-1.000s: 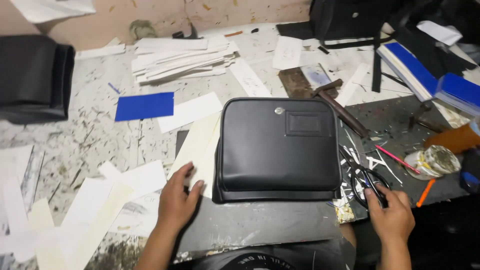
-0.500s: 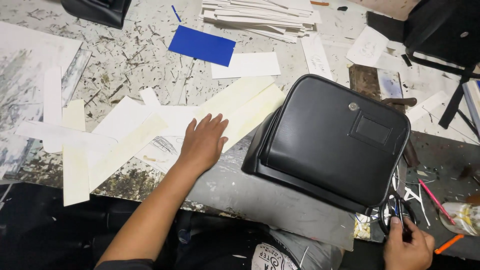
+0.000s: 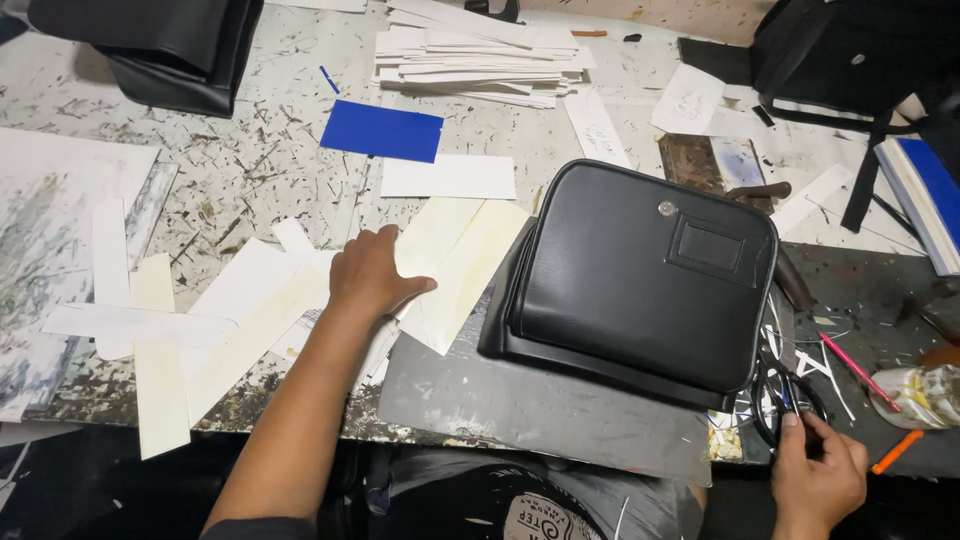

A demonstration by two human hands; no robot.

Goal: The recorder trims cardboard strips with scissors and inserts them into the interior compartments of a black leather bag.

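Observation:
A black leather bag [image 3: 640, 280] lies flat on a grey sheet [image 3: 520, 405] at the table's front edge. My left hand [image 3: 372, 275] rests palm down on cream paper strips [image 3: 450, 260] just left of the bag, fingers spread. At the lower right, my right hand [image 3: 815, 475] grips the black handles of a pair of scissors [image 3: 785, 395] lying beside the bag's right corner.
A blue card [image 3: 382, 130] and a white card [image 3: 448, 177] lie behind the strips. A stack of white paper [image 3: 480, 60] sits at the back. Other black bags [image 3: 150, 45] [image 3: 850, 55] occupy both back corners. A pink pencil [image 3: 850, 365] and a jar [image 3: 920, 395] lie far right.
The view has shifted to the left. My left hand has slid off the bag's edge onto the paper strips. My right hand stays on the scissors.

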